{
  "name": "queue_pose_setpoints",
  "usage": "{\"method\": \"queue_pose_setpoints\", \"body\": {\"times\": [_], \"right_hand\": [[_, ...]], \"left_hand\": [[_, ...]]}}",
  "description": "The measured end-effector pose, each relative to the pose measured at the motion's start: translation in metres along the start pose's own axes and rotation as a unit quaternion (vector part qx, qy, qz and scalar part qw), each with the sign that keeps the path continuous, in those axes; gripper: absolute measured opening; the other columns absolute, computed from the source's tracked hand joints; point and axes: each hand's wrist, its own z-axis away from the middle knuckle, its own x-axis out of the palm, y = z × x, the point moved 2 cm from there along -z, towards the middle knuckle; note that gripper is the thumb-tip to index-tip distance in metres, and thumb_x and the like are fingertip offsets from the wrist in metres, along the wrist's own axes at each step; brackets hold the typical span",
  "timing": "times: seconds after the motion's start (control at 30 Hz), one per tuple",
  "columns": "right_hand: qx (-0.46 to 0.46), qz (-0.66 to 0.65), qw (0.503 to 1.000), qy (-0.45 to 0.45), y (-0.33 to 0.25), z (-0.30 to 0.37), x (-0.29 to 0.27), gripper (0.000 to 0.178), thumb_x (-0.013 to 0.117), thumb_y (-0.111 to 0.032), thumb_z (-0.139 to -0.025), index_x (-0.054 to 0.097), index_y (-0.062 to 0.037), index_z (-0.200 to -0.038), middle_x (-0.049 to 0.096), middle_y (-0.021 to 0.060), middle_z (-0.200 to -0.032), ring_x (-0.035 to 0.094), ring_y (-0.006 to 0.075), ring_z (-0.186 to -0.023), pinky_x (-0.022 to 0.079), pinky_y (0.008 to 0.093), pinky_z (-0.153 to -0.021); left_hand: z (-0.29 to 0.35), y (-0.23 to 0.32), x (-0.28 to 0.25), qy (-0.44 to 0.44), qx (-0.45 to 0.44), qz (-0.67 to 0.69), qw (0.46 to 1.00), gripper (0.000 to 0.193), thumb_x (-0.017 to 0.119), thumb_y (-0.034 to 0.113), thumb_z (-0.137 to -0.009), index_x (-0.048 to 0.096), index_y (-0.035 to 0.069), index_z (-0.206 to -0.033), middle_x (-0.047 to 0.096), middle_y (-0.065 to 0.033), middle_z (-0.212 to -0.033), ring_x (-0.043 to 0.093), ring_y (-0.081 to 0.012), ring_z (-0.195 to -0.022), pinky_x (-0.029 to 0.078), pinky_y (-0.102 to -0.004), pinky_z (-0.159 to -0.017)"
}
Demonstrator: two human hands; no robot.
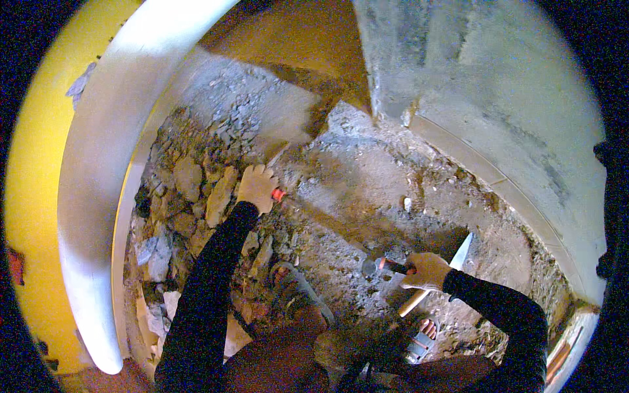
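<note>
My left hand (257,188), in a pale work glove, is closed round a chisel with a red end (278,195) showing at the thumb side. A thin straight shaft shows beyond the fingers, against the rubble. To the right and nearer me, my gloved right hand (426,271) grips a hammer (392,265) by its red and black handle. The round dark hammer head (369,267) points left, over the dirt. Partly hidden by the right hand lies a tool with a pale pointed blade (462,250) and a wooden handle (413,303).
Broken stone slabs (189,177) and rubble (229,111) fill the left side. A curved white edge (92,196) runs down the far left. On the right stands a grey wall (511,98) with a tile strip (458,147) along its base. My sandalled foot (422,340) rests on the dirt.
</note>
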Motion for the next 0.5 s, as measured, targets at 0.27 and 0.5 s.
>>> {"method": "queue_pose_setpoints", "body": {"times": [0.27,0.5], "right_hand": [[0.086,-0.44,0.88,-0.158,0.024,0.033,0.04,0.028,0.075,-0.03,-0.088,0.064,-0.0061,-0.079,0.067,0.0037,-0.067,0.064,0.013,-0.056,0.053,0.031,-0.055],[0.041,-0.672,0.731,-0.111,0.04,0.045,0.054,0.025,0.07,-0.029,-0.095,0.063,-0.0063,-0.104,0.065,0.002,-0.086,0.061,0.0136,-0.07,0.051,0.0322,-0.057]], "left_hand": [[-0.001,0.003,0.026,0.049,0.052,-0.038,0.997,0.023,0.065,0.023,-0.082,0.069,0.017,-0.104,0.06,-0.0041,-0.115,0.05,-0.0271,-0.121,0.035,-0.046,-0.102],[0.004,0.019,-0.013,0.088,0.0,0.15,0.985,0.045,0.08,0.037,-0.065,0.071,0.013,-0.103,0.068,-0.0068,-0.107,0.061,-0.0295,-0.112,0.043,-0.0457,-0.101]]}}
